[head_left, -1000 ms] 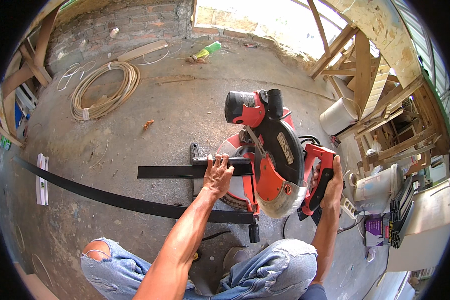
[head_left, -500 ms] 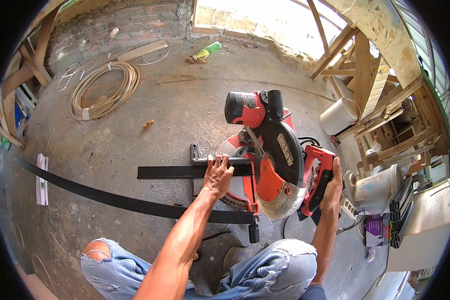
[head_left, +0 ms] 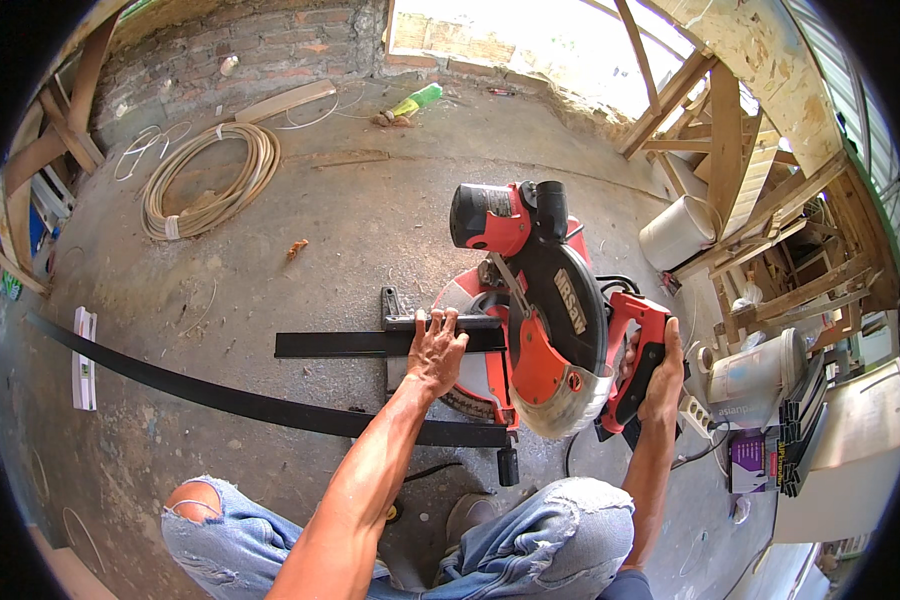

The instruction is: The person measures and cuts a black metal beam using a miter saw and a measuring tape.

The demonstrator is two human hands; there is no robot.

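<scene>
A red and black miter saw (head_left: 578, 290) stands on the floor in front of me. My right hand (head_left: 662, 375) is wrapped round its red and black handle (head_left: 634, 350) on the right side. At the saw's fence, my left hand (head_left: 437, 352) bears down on a short black metal bar (head_left: 335, 345), its fingers bent over the bar and the fence. The bar's right end reaches to the blade area, where the orange and clear guard (head_left: 555, 390) hides the blade's edge. Nearer to me, a long black strip (head_left: 240, 402) runs from the saw base out to the left.
A white spirit level (head_left: 84, 370) lies under the strip's far left part. Coiled tan hose (head_left: 213, 180) rests at the back left, near a green bottle (head_left: 415, 100). To the right are a bucket (head_left: 755, 375), a power strip (head_left: 697, 415), stacked black profiles (head_left: 802, 425) and timber (head_left: 730, 150).
</scene>
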